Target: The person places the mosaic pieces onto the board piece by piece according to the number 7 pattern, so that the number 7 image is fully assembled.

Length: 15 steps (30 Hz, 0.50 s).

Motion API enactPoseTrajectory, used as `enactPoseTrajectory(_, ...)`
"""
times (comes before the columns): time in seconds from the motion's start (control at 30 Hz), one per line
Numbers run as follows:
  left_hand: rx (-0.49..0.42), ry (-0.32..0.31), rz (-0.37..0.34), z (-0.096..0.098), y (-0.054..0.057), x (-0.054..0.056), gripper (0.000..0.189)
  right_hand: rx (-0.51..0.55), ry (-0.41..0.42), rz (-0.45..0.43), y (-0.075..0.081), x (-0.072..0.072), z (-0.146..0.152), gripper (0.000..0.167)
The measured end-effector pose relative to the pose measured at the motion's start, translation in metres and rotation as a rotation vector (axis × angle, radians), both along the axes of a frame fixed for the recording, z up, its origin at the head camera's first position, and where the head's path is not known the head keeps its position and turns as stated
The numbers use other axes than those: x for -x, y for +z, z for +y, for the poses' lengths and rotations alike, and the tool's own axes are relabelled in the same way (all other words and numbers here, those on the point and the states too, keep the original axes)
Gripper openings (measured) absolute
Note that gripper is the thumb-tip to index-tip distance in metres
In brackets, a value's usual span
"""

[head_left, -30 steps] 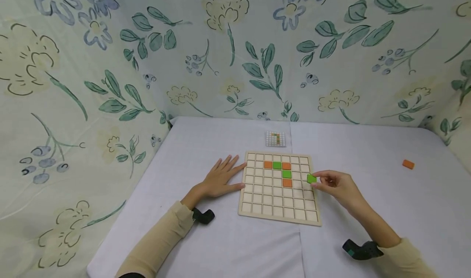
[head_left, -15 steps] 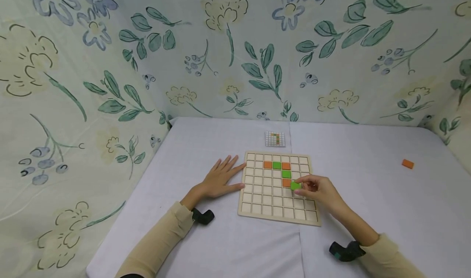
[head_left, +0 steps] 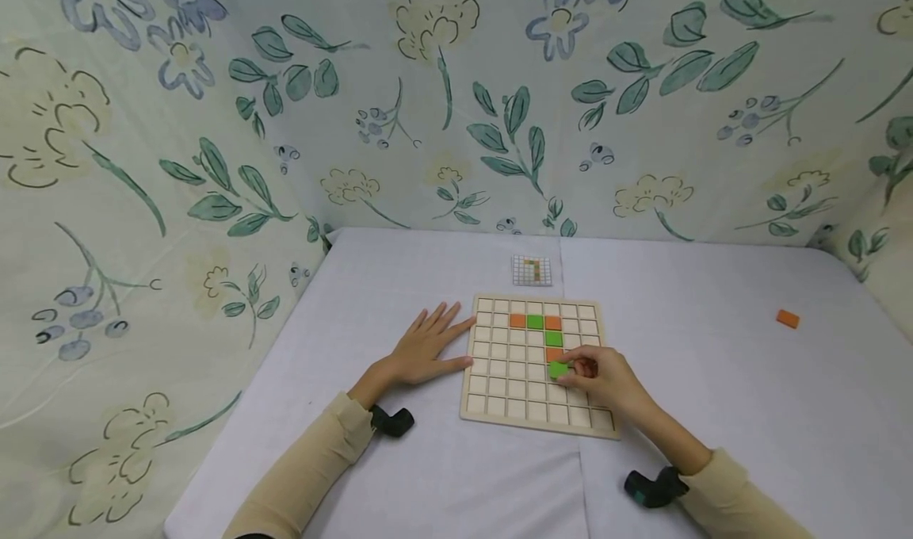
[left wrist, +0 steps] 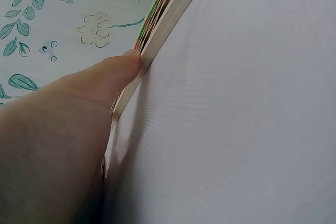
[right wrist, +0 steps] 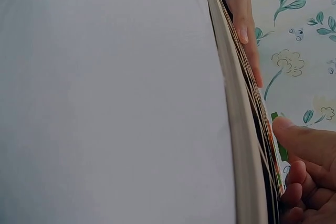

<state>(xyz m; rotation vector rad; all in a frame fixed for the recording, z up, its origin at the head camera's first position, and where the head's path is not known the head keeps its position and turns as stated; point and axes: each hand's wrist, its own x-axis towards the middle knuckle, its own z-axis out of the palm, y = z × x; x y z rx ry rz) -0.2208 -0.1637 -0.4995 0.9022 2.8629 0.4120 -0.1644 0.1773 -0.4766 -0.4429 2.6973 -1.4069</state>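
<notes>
A wooden grid board lies flat on the white table. Orange and green square tiles fill several of its cells: a short row near the top, then a column running down from that row's right end. My right hand pinches a green tile between thumb and fingers, over the cell just below the column's lowest orange tile. Spread out flat, my left hand touches the board's left edge with its fingertips. In the left wrist view the thumb rests against the board's side.
Behind the board lies a small pattern card printed with a coloured grid. A loose orange tile sits far to the right on the white tablecloth. Floral fabric hangs along the back and sides.
My right hand has carried the green tile leftward from the board's right edge to below the column's orange tile. The left hand has stayed at the board's left edge.
</notes>
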Motion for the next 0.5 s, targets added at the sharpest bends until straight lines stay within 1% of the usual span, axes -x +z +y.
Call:
enactPoseTrajectory(0.33,-0.003,-0.001,-0.003,-0.0001,0.0030,-0.0019,0.078,-0.007,0.016,0.013,-0.0020,0.0015,-0.0018,0.026)
enactPoseTrajectory(0.5,0.018,0.001,-0.004,-0.0005,0.0005,0.0002,0.079,-0.026,0.016,0.031,-0.0022,0.0010,-0.0026,0.026)
